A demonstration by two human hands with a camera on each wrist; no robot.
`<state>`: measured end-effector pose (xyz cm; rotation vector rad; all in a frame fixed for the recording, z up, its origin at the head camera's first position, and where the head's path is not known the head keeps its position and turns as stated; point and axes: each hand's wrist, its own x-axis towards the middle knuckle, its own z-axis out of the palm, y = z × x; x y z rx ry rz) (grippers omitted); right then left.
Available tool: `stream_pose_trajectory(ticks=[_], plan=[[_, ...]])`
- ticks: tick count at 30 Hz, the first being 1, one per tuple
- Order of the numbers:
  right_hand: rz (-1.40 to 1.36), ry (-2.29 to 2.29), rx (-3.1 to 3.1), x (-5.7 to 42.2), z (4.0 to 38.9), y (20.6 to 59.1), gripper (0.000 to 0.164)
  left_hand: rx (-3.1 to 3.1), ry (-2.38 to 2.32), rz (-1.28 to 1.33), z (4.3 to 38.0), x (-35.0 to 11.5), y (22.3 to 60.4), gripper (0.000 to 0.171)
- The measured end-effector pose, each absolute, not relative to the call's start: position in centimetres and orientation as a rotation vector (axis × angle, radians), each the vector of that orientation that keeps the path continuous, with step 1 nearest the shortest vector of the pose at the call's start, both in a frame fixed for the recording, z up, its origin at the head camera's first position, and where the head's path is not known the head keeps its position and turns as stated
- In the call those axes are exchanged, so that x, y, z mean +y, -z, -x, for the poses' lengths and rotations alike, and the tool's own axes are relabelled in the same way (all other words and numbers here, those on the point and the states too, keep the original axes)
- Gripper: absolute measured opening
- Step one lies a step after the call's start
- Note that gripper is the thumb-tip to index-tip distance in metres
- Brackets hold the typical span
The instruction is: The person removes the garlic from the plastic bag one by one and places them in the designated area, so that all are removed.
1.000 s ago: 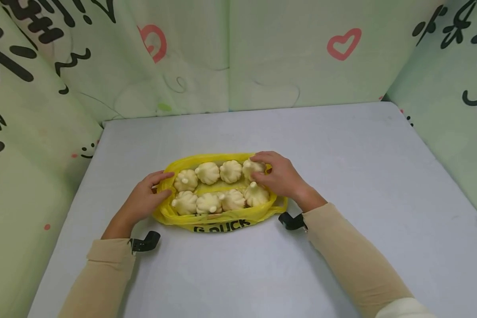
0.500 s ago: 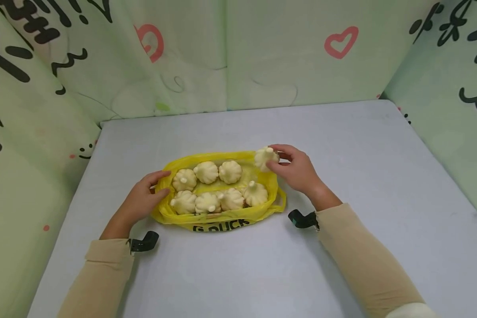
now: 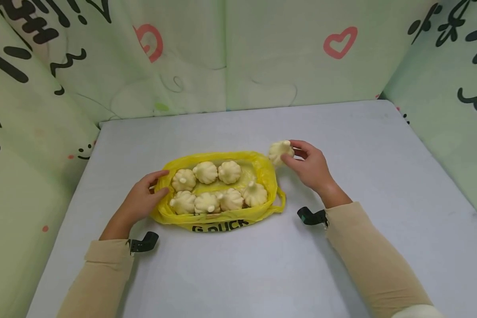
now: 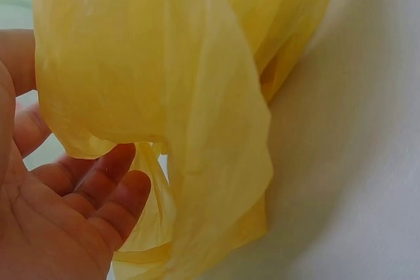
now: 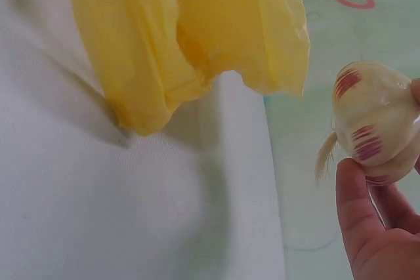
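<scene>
A yellow plastic bag with black lettering lies open on the table. Inside it sit pale garlic bulbs in two rows, three at the back and several in front. My left hand holds the bag's left rim, its thumb and forefinger over the edge; in the left wrist view part of the fingers is hidden behind the plastic. Just off the bag's back right corner, my right hand grips one garlic bulb between thumb and fingers. That bulb shows purple streaks and a root tuft in the right wrist view.
The white table carries the bag and extends well to the right. A pale green printed curtain hangs behind and on both sides. A bag handle loop sticks out at the right.
My right hand has lifted the back right garlic bulb out of the bag and carried it right, past the rim. The left hand stays at the bag's left rim.
</scene>
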<state>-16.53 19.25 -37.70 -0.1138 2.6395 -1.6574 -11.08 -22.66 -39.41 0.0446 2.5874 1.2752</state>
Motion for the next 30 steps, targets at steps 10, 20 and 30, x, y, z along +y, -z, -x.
stream_pose_trajectory(ticks=[10,20,30], plan=[[-0.037,1.672,2.688,21.2,17.7,37.6,0.056,2.577,-1.279,-0.021,11.0,-22.6,39.5,0.056],[-0.172,1.615,2.694,22.1,19.0,38.8,0.06,2.574,-1.28,-0.017,11.1,-22.8,39.6,0.055],[-0.26,1.565,2.7,22.2,20.5,39.9,0.06,2.571,-1.294,-0.046,11.1,-22.8,39.6,0.054]])
